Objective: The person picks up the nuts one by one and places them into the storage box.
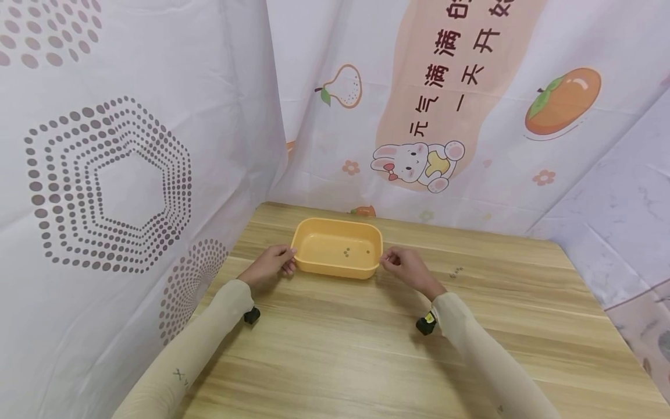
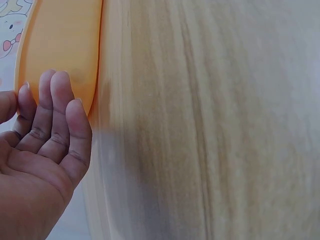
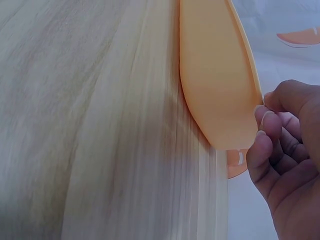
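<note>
An orange-yellow plastic bin (image 1: pixel 335 270), rectangular with rounded corners, sits upright near the table's back edge. On its floor lie several tiny dark bits (image 1: pixel 346 252), too small to identify. My left hand (image 1: pixel 272 263) pinches the rim at the bin's left end; in the left wrist view the thumb and index finger meet at the rim, the other fingers (image 2: pixel 60 92) spread loosely beside the wall. At the opposite end, my right hand (image 1: pixel 410 269) pinches the rim between thumb and fingertips, with the remaining fingers (image 3: pixel 261 150) curled below, as the right wrist view shows.
Several small dark pieces (image 1: pixel 456 272) lie on the wood-grain table (image 1: pixel 335 343) right of the right hand. A printed white curtain (image 1: pixel 324 145) hangs behind the table's back edge, and another patterned curtain (image 1: pixel 220 174) stands close along the left side.
</note>
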`<state>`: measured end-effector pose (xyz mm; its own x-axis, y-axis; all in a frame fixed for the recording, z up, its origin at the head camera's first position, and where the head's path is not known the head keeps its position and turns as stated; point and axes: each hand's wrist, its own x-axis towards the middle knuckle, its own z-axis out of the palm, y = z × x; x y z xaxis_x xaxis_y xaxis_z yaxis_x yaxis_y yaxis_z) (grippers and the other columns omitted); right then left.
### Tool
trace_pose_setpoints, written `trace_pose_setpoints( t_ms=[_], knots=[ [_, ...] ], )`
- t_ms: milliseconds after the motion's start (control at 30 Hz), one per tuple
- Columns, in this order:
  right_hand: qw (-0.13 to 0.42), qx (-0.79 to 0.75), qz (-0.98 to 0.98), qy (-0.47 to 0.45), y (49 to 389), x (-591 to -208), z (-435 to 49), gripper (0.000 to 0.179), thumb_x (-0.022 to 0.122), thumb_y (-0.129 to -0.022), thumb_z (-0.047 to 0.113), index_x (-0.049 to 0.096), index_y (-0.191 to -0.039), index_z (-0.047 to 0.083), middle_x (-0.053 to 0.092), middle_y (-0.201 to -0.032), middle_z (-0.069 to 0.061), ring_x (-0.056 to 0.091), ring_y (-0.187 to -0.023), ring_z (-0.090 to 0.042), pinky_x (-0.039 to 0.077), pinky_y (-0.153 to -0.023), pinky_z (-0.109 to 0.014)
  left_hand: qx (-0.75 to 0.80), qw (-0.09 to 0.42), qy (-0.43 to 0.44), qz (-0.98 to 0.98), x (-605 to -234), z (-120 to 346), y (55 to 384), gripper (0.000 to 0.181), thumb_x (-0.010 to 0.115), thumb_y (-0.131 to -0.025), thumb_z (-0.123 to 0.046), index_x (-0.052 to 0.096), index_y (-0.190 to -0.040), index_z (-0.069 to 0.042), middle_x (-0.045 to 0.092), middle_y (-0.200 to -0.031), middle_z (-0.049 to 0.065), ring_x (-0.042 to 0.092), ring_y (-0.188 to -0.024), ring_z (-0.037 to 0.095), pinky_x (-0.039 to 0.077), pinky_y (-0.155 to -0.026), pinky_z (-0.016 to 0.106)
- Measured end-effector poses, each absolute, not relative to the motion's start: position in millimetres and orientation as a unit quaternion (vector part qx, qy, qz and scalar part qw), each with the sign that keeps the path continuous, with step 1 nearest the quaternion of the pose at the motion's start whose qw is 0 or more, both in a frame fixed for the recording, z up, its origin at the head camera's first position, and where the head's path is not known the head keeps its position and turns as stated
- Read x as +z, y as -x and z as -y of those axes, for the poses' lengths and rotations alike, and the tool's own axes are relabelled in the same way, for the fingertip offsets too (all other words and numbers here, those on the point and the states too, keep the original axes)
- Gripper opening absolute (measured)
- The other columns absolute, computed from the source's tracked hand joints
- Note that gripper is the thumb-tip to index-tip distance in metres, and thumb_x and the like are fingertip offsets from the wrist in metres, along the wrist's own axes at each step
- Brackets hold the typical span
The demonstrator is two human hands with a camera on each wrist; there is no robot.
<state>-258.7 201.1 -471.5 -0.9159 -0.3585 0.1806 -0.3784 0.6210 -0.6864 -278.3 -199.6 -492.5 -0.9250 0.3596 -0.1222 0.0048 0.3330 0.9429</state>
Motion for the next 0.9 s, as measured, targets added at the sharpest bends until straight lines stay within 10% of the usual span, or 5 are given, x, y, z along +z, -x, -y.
trace_pose_setpoints(
  t_ms=[900],
  knots=[
    [0.002,0.383,0.898,-0.217,257.3,-472.5,-196.9,0.008,0.066,-0.103,0.018,0.070,-0.104,0.011,0.065,-0.077,-0.003,0.057,-0.067,-0.015,0.047,-0.057,-0.026,0.567,0.165,-0.101,-0.801,-490.6,198.2,278.0,0.042,0.044,-0.113,-0.028,0.061,-0.106,0.010,0.067,-0.097,0.022,0.064,-0.085,0.030,0.056,-0.085,0.052]
  ],
)
